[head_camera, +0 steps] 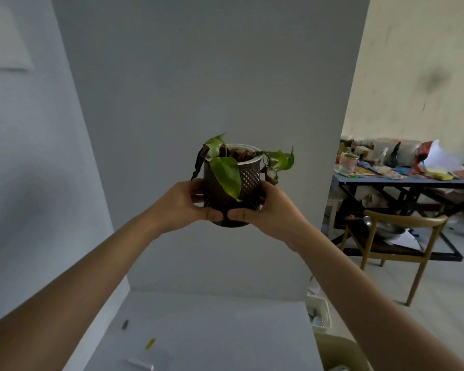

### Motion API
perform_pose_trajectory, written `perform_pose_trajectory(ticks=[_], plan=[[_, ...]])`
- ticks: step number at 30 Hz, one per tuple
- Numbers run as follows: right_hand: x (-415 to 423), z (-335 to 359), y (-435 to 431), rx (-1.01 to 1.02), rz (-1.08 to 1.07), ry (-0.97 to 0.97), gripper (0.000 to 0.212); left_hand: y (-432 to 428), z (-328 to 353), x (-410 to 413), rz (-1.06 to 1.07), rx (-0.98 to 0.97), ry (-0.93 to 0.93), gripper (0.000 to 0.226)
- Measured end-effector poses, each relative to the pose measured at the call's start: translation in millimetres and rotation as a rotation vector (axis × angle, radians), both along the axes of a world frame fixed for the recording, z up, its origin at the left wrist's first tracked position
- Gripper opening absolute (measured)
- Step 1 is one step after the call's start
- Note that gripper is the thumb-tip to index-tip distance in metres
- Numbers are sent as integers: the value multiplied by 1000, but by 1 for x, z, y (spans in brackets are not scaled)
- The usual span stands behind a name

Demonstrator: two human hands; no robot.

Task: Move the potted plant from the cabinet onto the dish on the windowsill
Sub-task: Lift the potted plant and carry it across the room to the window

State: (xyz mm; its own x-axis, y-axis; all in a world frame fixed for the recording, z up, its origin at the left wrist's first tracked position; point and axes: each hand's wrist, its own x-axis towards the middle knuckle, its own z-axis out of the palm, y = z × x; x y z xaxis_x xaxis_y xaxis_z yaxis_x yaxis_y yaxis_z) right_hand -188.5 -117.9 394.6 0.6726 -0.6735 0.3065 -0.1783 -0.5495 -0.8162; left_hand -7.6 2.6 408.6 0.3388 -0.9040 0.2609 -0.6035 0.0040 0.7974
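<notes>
The potted plant (232, 180) is a dark, diamond-textured pot with a white inner rim, green leaves and some brown wilted ones. It is held up in the air at the middle of the head view, in front of a grey wall. My left hand (184, 204) grips its left side and my right hand (268, 207) grips its right side, the two thumbs nearly meeting across the front near the base. Well below the pot lies the white cabinet top (225, 330). No dish or windowsill is in view.
Small items lie on the cabinet top: a grey piece (125, 324), a yellow piece (150, 343) and a white stick (141, 364). A white bin (319, 314) stands to the cabinet's right. Further right stand a wooden chair (402, 236) and a cluttered dark table (413, 180).
</notes>
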Motion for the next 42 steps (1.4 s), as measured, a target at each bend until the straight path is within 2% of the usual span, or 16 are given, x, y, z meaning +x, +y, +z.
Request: perform_pose_trajectory(ticks=[5,9,15,18,26,34,36,40,42], plan=[[-9,105,2,-23,-16,-3,103,0,101,-7,-21,-26,5,62],[-13,180,0,-41,-6,10,86,4,176,-10,-38,-20,-19,66],[-12,267,5,-112,11,-24,75,6,262,-5,-78,-63,-54,67],[-11,298,10,-157,-4,-23,72,9,292,-2,-97,-90,-35,58],[-5,338,16,-147,-79,-32,58,13,336,13,-179,-84,6,55],[-12,345,14,-147,-145,-21,58,-1,345,11,-248,-85,-28,53],[-19,344,13,-156,-180,-25,62,-10,345,6,-268,-94,-23,51],[-48,342,11,-145,-242,-27,48,-29,342,-14,-335,-84,-16,49],[-66,341,11,-149,-267,-28,54,-38,339,-30,-358,-82,-17,49]])
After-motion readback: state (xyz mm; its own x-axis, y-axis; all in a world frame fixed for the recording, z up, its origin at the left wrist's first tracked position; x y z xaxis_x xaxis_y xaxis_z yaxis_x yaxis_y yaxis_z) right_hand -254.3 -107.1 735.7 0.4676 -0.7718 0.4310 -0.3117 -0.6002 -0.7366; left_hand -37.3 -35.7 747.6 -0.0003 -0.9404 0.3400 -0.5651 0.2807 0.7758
